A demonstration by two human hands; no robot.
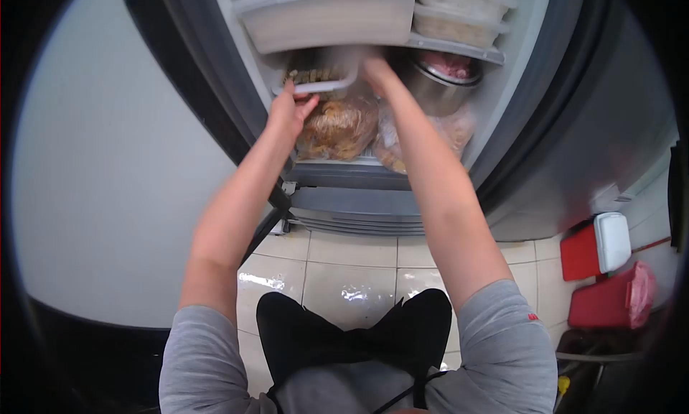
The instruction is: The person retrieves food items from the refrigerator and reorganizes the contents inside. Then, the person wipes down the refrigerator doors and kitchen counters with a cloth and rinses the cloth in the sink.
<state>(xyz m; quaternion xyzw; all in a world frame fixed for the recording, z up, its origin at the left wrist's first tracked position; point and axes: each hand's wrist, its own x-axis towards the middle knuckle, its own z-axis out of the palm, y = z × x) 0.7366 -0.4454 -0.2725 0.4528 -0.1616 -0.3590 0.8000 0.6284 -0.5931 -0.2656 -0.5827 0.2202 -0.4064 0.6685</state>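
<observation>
As I watch from afar, white-rimmed plastic container (316,88) is low inside fridge (359,175), chunky food (314,76) in it, above clear bag of brown food (334,130). Left hand (291,107) pinches its near-left rim; right hand (375,71) blurred at its right side, grip I cannot tell. Steel pot (435,91) crowds right; white tub (330,22) overhangs.

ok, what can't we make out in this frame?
All in the head view:
Right hand: fingertips lost in blur and shadow, so its grip is unclear.
White-rimmed container: far side smeared by blur.
White tub: contents hidden by its opaque front wall.
Plastic bag on the right: partly covered by the right forearm.
Red mark on right sleeve: too small to read.
</observation>
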